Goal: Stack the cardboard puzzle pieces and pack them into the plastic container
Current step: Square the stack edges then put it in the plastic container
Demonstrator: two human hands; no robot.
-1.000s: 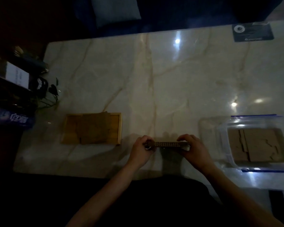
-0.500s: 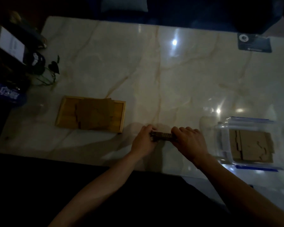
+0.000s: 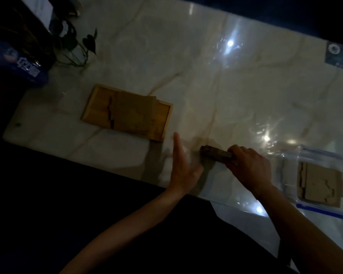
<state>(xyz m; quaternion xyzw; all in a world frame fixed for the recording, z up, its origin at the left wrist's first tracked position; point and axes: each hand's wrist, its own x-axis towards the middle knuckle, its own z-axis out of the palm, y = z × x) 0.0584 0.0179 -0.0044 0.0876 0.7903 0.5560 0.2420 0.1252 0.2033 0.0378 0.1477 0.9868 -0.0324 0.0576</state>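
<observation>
On the marble table (image 3: 206,80), a wooden tray (image 3: 99,107) holding cardboard pieces sits toward the left. Near the front edge the left hand (image 3: 181,165) hovers, fingers spread and empty. Just beside it the right hand (image 3: 249,167) clamps a stack of puzzle pieces (image 3: 216,153) on edge. The plastic container (image 3: 289,175) lies at the right edge with pieces inside.

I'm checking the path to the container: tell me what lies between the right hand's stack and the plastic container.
Head view: only bare marble table separates the stack, gripped by the right hand, from the plastic container.

Marble table (image 3: 186,76), leafy plant (image 3: 81,44), blue packet (image 3: 18,62), dark card (image 3: 339,56).
</observation>
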